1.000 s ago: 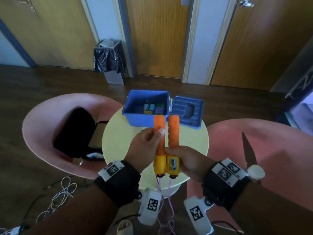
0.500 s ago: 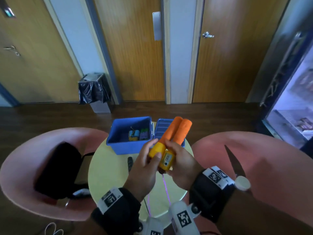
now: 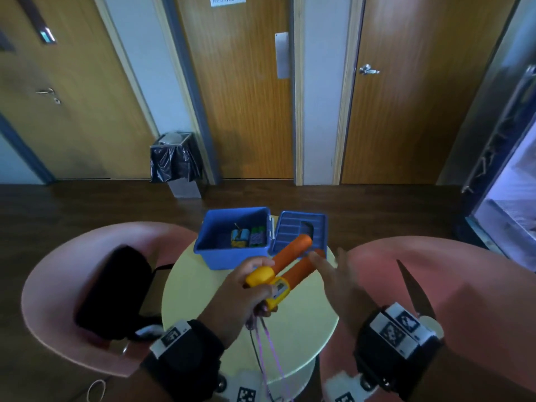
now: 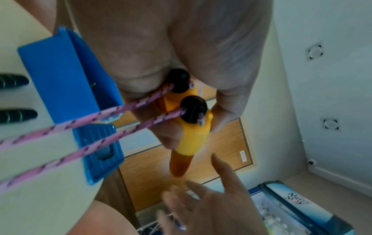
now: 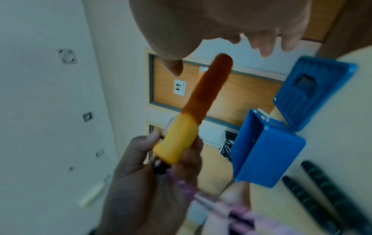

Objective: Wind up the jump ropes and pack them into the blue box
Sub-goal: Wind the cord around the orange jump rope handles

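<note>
My left hand grips both orange-and-yellow jump rope handles side by side at their yellow ends, tips tilted up to the right. The same handles show in both wrist views. A pink rope hangs from the handle ends down past the table edge. My right hand is open just right of the handles, fingers spread, holding nothing. The blue box stands open on the far side of the table, with small wound ropes inside and its lid folded out to the right.
The round yellow table stands between two pink chairs; the left one holds a black bag. Two black ribbed handles lie on the table near the box. A bin stands by the doors.
My right hand has let go of the handles and opened to their right. The left hand now holds both handles alone, tilted to the right. The view has tipped upward.
</note>
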A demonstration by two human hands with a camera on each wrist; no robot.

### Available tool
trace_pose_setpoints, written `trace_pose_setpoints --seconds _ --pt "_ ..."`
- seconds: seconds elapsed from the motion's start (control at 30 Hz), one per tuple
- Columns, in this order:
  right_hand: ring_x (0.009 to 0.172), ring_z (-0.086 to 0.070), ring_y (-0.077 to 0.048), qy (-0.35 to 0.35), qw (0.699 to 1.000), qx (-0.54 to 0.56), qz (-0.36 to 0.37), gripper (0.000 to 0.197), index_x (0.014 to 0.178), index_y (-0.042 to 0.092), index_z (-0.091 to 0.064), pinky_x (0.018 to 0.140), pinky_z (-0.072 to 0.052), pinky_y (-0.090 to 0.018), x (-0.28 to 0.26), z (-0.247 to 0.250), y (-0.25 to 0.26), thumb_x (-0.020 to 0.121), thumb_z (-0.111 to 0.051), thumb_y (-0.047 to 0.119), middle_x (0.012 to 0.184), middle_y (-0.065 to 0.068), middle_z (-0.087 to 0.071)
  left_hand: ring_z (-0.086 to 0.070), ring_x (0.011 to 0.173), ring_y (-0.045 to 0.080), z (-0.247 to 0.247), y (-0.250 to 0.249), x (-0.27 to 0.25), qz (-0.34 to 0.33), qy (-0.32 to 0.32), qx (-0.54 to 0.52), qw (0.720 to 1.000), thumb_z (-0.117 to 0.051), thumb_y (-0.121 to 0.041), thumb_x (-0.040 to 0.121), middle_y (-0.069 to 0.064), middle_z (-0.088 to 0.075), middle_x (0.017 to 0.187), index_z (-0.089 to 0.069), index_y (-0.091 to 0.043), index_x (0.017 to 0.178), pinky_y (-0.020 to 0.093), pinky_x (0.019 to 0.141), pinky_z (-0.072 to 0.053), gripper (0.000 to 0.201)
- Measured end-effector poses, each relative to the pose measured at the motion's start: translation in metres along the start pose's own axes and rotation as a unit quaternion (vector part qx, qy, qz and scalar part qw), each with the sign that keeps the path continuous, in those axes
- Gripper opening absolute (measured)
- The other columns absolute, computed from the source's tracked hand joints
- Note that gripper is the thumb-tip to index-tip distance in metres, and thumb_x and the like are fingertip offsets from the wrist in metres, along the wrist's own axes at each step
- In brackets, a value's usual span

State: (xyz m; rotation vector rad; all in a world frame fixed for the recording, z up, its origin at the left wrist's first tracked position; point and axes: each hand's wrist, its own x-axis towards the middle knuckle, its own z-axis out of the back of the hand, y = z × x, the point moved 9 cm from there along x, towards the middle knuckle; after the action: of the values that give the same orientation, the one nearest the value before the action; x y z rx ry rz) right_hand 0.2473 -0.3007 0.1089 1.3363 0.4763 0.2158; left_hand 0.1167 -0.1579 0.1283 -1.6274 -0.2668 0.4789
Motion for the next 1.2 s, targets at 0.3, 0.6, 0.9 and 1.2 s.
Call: trace_pose_setpoints --seconds 0.3,0.6,0.9,1.2 --pt "0.142 -0.026 -0.022 0.279 0.685 -0.529 0.416 0.096 0.153 0.024 -0.023 0.123 -0.013 -0.04 -0.049 -0.048 0.027 0.075 -0.062 0.064 0.153 0.0 -0.034 -0.065 0.066 0.033 -0.003 -0.007 -0.015 0.092 0.173 0.117 0.974 -0.072 -0.013 0.069 0.021 -0.063 0.101 -0.068 -0.033 0.108 0.028 0.052 -0.051 0.045" --pt "0.09 -0.054 -0.023 0.175 0.755 -0.514 0.368 0.052 0.121 0.028 -0.041 0.078 -0.045 -0.038 -0.03 -0.055 0.037 0.07 -0.05 0.034 0.102 0.004 -0.051 -0.057 0.064 0.022 0.022 -0.002 -0.001 -0.012 -0.113 0.065 0.991 -0.059 -0.014 0.095 0.007 -0.058 0.084 -0.067 -0.039 0.095 0.031 0.054 -0.047 0.026" --pt "0.071 -0.054 -0.024 0.105 0.736 -0.563 0.361 0.042 0.097 0.024 -0.05 0.067 -0.04 -0.038 -0.032 -0.067 0.036 0.061 -0.049 0.046 0.083 0.005 -0.054 -0.056 0.053 0.02 0.027 -0.002 -0.01 -0.021 -0.209 0.028 0.977 -0.053 -0.017 0.1 0.001 -0.06 0.066 -0.068 -0.024 0.088 0.029 0.044 -0.046 0.02" --pt "0.069 -0.054 -0.017 0.193 0.86 -0.434 0.184 0.027 0.085 0.026 -0.042 0.064 -0.039 -0.031 -0.008 -0.053 0.024 0.069 -0.056 0.042 0.078 0.006 -0.054 -0.041 0.052 0.023 0.015 -0.011 -0.005 -0.065 -0.124 0.056 0.989 -0.031 -0.038 0.107 0.007 -0.049 0.062 -0.061 -0.036 0.118 0.028 0.046 -0.035 0.032"
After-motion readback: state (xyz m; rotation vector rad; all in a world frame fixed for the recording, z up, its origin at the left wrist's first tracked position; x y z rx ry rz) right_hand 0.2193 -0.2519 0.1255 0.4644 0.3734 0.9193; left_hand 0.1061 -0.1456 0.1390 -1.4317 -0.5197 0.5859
